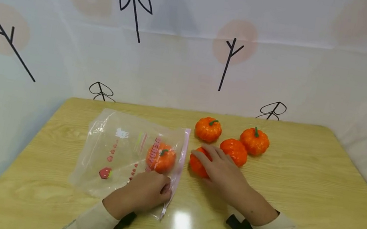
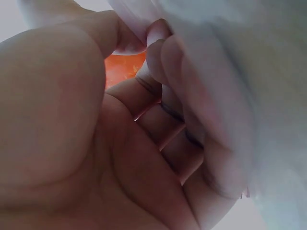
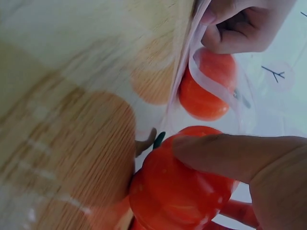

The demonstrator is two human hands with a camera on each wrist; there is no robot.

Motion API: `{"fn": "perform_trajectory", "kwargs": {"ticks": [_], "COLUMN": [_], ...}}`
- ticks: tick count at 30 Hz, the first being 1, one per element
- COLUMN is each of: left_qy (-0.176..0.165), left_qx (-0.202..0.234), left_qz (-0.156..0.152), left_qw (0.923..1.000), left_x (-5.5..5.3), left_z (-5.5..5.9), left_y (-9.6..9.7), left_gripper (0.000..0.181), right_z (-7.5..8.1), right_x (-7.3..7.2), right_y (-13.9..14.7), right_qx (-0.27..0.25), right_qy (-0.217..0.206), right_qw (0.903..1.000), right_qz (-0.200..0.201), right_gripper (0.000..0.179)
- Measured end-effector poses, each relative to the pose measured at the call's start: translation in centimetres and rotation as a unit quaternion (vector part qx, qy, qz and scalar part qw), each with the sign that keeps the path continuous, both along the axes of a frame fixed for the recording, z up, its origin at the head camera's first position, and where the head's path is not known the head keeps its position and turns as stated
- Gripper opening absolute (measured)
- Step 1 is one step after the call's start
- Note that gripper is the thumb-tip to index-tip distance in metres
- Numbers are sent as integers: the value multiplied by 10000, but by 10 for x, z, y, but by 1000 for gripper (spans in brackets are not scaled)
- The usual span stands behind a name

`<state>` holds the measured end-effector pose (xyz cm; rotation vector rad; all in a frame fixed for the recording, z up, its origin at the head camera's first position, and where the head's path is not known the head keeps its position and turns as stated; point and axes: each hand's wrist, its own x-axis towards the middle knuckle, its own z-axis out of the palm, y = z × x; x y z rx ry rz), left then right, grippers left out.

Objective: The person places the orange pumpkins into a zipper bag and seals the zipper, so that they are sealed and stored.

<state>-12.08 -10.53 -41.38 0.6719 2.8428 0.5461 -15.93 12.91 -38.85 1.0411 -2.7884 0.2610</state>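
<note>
A clear zip bag [image 1: 93, 152] with a pink zip strip and printed strawberries lies flat on the table, one orange toy pumpkin [image 1: 166, 163] inside it near the opening. My left hand [image 1: 145, 191] pinches the bag's edge by the zip; in the left wrist view its fingers curl against the cloudy plastic [image 2: 230, 57]. Just right of the opening, my right hand [image 1: 227, 178] grips another toy pumpkin [image 3: 177, 182], its thumb [image 3: 220, 152] lying across the shiny skin. That pumpkin [image 1: 198, 166] is partly hidden by the fingers in the head view.
Three more toy pumpkins stand behind the right hand: one at the back [image 1: 208, 130], one beside the knuckles [image 1: 234, 151], and one at the right [image 1: 254, 142], touching its neighbour. A printed white cloth [image 1: 183, 70] hangs behind the wooden table [image 1: 303, 183].
</note>
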Motion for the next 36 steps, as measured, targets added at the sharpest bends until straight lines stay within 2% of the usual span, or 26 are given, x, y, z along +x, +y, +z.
{"fn": "perform_trajectory", "kwargs": {"ticks": [6, 11, 20, 24, 31, 36], "left_qy": [131, 45, 157, 44, 370, 385], "left_qx": [-44, 8, -81, -12, 260, 373], "left_qz": [53, 27, -7, 30, 190, 190], "left_qw": [9999, 10000, 9998, 10000, 9988, 9984], "left_x": [-3, -1, 1, 3, 2, 3], "left_z": [-1, -4, 4, 4, 3, 5], "left_y": [-1, -1, 0, 0, 2, 1], "left_gripper": [31, 30, 28, 28, 27, 26], "right_z": [2, 2, 7, 6, 7, 6], "right_x": [-1, 1, 1, 2, 1, -2], "right_y": [0, 1, 3, 2, -1, -3], "right_qx": [37, 38, -266, -388, -505, -671], "right_qy": [107, -36, -157, -356, -619, -821], "right_qw": [9999, 9998, 9995, 9986, 9960, 9925], "right_qz": [95, 190, 108, -18, -409, -605], "right_gripper": [77, 76, 70, 70, 73, 73]}}
